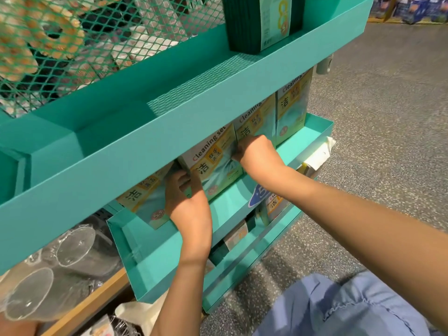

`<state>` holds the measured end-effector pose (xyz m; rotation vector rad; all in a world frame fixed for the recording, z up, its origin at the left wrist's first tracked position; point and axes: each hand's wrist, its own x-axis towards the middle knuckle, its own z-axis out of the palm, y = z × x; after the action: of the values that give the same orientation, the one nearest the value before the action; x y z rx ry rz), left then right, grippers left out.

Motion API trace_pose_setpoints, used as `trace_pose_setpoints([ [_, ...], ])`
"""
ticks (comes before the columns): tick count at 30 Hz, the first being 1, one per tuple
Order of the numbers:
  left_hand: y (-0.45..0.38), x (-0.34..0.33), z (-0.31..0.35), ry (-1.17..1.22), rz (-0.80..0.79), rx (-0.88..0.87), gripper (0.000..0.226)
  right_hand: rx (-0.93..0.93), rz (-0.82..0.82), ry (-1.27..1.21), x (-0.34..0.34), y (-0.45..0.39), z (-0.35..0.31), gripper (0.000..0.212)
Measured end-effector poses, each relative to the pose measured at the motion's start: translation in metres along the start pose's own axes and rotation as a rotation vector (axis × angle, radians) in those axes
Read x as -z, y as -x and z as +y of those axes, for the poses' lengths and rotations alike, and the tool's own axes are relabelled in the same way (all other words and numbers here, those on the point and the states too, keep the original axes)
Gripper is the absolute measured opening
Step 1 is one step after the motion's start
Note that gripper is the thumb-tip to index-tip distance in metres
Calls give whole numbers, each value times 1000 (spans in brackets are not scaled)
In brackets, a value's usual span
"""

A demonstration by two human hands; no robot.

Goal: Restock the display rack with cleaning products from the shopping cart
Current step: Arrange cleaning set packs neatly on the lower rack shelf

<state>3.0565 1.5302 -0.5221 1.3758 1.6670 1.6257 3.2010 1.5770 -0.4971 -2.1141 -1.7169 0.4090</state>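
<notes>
cleaning set box (213,166) sits middle shelf of teal rack (169,132), between its neighbours | left hand (186,197) fingers clamped on lower-left corner, right hand (254,151) pinching right edge | looks like light, stiff, slick carton, I'd hold the side edges

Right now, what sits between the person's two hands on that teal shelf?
In the head view, one Cleaning set box sits between them: the left hand grips its left edge, the right hand its right edge.
</notes>
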Motion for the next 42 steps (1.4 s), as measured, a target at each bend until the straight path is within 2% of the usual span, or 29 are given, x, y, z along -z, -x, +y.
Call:
trace_pose_setpoints([
  [8,-6,-4,1,-63,24,19,9,-1,12,-44,0,4,0,14],
  [13,-2,-1,3,-129,-19,45,17,-15,14,-14,9,16,2,11],
  [17,7,9,0,-147,-118,74,14,44,38,0,22,29,8,14],
  [21,10,22,0,-281,-225,98,14,83,67,83,39,42,18,14],
  [25,14,25,15,-328,-273,105,41,102,107,87,54,53,23,15],
  [29,9,20,32,-379,-269,147,51,94,113,-29,61,57,12,21],
  [35,-1,18,24,-438,-306,232,56,35,-5,-234,59,47,-12,24],
  [42,-1,20,28,-392,-321,293,46,-147,31,-348,55,38,-20,16],
])
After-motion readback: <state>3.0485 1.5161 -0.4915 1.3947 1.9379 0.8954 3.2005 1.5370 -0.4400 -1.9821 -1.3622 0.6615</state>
